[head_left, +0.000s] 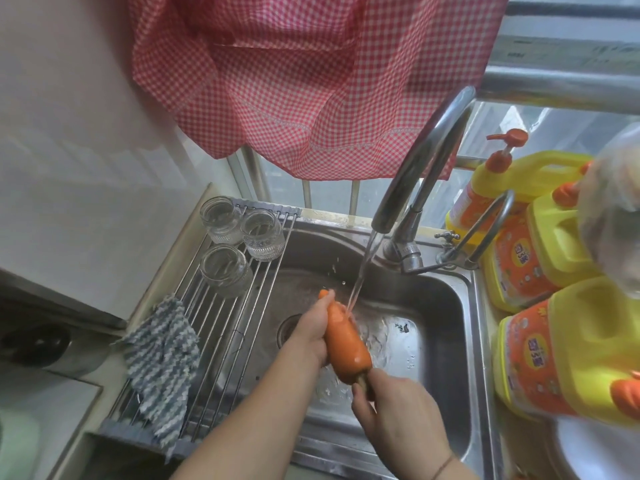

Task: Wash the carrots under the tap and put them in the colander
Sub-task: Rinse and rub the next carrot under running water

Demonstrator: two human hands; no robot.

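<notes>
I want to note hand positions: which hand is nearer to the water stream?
Left. The left hand grips the carrot beside the water stream; the right hand holds its stem end, nearer the person.

A steel sink is set into the pale counter. A roll-up rack spans its left side, bearing three upturned glass jars and a blue-grey cloth. Yellow detergent jugs crowd the right ledge.

Single head-worn wide-angle view, looking steeply down, close over the sink, tap at 12 o'clock.
</notes>
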